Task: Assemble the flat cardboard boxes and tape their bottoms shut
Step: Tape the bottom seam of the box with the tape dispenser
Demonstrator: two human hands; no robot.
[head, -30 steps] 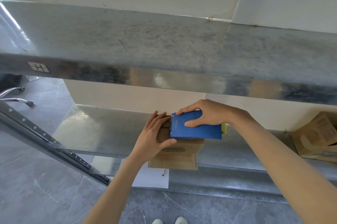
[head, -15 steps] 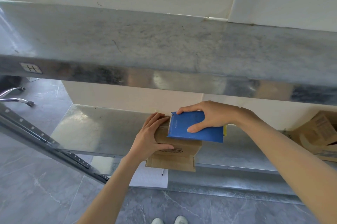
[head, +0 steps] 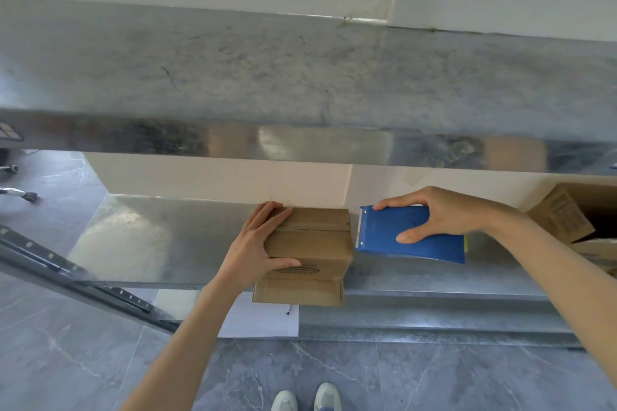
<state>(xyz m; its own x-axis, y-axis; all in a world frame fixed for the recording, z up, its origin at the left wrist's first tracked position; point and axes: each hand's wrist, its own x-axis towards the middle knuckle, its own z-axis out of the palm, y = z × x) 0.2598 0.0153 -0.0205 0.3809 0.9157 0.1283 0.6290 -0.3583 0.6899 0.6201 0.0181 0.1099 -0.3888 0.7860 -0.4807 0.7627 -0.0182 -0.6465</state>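
One small brown cardboard box [head: 314, 243], likely light, crushable: left hand [head: 253, 250] grips its side; right hand [head: 444, 213] grips blue tape dispenser [head: 384, 237].

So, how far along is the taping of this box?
Done: the small box stands formed, flaps closed; tape on the seam seems laid. In hand: the left hand steadies it, the right hand holds the blue tape dispenser beside it, apart. Left: perhaps the other cartons at right.

matt cardboard box [head: 310, 243], glossy blue dispenser [head: 410, 240], shiny metal shelf [head: 150, 237]
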